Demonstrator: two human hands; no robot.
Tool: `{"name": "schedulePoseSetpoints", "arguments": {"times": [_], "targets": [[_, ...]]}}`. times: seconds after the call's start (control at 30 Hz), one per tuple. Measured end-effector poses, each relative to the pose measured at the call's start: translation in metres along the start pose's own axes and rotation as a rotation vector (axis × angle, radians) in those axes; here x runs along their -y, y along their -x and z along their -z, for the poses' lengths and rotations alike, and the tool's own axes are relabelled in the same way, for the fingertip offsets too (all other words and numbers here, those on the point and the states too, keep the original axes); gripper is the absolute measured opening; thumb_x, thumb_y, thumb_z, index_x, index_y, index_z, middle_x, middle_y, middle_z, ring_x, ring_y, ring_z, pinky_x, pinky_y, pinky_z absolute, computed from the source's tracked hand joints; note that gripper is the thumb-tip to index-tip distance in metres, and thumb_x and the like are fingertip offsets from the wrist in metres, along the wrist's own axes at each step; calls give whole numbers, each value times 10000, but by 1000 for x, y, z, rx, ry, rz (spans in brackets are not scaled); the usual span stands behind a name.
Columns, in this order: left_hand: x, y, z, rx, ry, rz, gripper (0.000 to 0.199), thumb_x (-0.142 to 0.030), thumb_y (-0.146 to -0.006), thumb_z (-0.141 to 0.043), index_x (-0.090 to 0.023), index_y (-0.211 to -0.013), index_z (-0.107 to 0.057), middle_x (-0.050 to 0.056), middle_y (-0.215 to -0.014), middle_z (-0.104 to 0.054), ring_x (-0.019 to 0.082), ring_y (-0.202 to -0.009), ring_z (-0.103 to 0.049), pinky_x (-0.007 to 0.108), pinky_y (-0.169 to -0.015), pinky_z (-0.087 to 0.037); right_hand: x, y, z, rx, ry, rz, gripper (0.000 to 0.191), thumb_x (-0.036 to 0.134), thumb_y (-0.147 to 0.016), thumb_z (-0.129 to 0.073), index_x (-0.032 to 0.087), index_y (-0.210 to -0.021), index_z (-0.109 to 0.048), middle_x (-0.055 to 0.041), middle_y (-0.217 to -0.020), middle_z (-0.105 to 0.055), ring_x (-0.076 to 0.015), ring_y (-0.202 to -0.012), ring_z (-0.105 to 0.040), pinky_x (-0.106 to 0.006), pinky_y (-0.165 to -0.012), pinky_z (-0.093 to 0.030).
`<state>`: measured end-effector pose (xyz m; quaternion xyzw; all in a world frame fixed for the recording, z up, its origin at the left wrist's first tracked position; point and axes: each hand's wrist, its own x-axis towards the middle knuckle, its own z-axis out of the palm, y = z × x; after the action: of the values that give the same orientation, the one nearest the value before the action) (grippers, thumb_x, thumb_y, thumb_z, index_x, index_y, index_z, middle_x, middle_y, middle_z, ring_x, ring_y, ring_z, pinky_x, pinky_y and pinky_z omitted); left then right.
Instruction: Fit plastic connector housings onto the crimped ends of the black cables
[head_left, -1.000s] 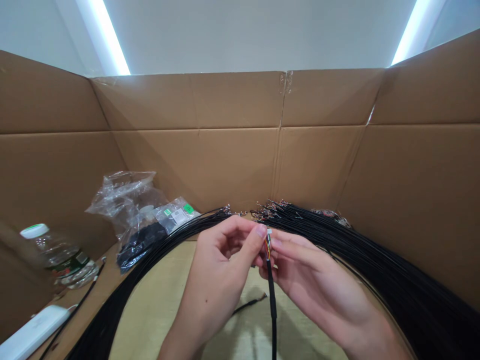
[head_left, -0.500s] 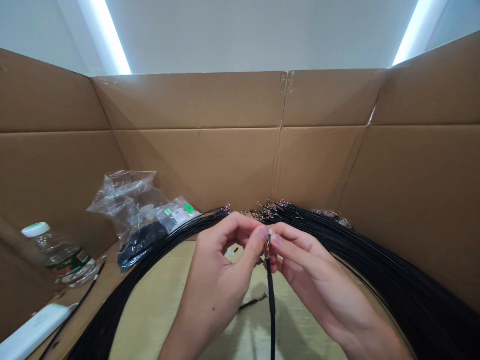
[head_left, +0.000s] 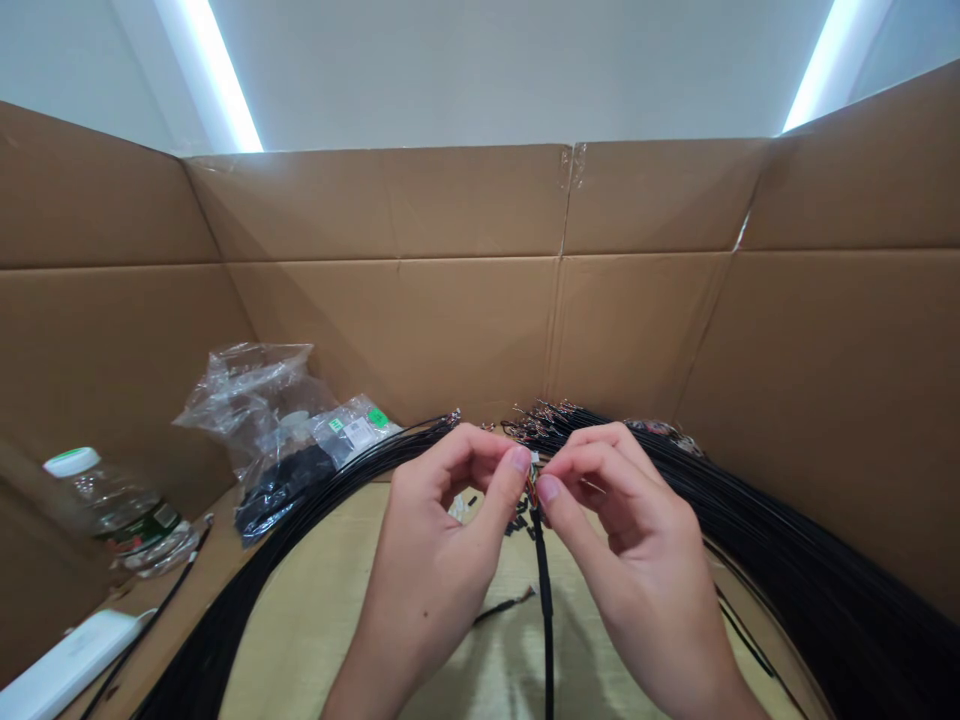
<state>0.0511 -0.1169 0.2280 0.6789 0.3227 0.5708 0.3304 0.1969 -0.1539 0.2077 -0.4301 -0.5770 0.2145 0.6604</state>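
Note:
Between my hands a black cable [head_left: 546, 600] hangs down toward me, its upper end split into thin coloured wires [head_left: 533, 485] that run to a small white connector [head_left: 535, 457]. My left hand [head_left: 450, 540] pinches the connector end between thumb and forefinger. From the other side, the thumb and forefinger of my right hand [head_left: 637, 540] close on the coloured wires just below the connector. Exactly which wire the right fingertips hold is too small to tell. Small black pieces [head_left: 519, 522] lie on the table behind the cable, partly hidden by my hands.
Thick bundles of black cables curve along the left [head_left: 292, 530] and right [head_left: 757, 520]. At left are clear plastic bags [head_left: 262, 420], a bottle [head_left: 127, 510] and a white box-like object [head_left: 71, 660]. A short cable [head_left: 504, 606] lies on the table. Cardboard walls [head_left: 390, 320] surround everything.
My right hand has turned and risen, its fingers shifting from beside the connector to the wires just below. My left hand stays nearly in place; more small black pieces now show behind.

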Motion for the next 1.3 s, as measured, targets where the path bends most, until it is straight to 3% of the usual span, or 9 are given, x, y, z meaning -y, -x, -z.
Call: {"name": "schedulePoseSetpoints", "arguments": {"times": [0.2, 0.43, 0.87, 1.03, 1.3], "targets": [[1, 0, -2, 4, -8, -7, 174, -229, -1002, -745, -212, -835, -790, -42, -731, -745, 84, -654, -665, 131, -614, -528, -1, -2, 1, 47, 41, 41, 256, 358, -1061, -707, 216, -848, -723, -33, -962, -594, -161, -799, -593, -306, -679, -481], [0, -3, 0, 18, 31, 1, 186, -212, -999, -738, -204, -818, -776, -47, -704, -745, 66, -604, -661, 104, -583, -523, -8, -9, 10, 278, -300, -199, 311, 444, -1061, -740, 219, -849, -706, -7, -954, -577, -153, -837, -574, -286, -770, -506], [-1, -2, -1, 100, 180, 72, 237, -265, -1033, -735, -188, -811, -758, -29, -697, -729, 85, -610, -700, 115, -588, -586, -16, -13, 9, 482, -938, -640, 135, 304, -940, -881, 188, -900, -826, -30, -909, -618, -157, -865, -507, -281, -820, -455], [-2, -1, 0, 113, 215, 81, 212, -245, -1029, -749, -184, -827, -767, -32, -714, -730, 75, -617, -706, 96, -582, -587, -19, -14, 8, 503, -1018, -662, 98, 265, -952, -869, 175, -920, -848, -37, -927, -629, -150, -871, -510, -265, -822, -463], [-1, -1, 1, 128, 222, 79, 163, -211, -1029, -757, -198, -868, -776, -37, -763, -756, 74, -651, -729, 98, -630, -612, -12, -11, 9, 458, -968, -641, 128, 292, -954, -883, 175, -1005, -880, -42, -959, -649, -147, -895, -527, -244, -847, -489]]}}
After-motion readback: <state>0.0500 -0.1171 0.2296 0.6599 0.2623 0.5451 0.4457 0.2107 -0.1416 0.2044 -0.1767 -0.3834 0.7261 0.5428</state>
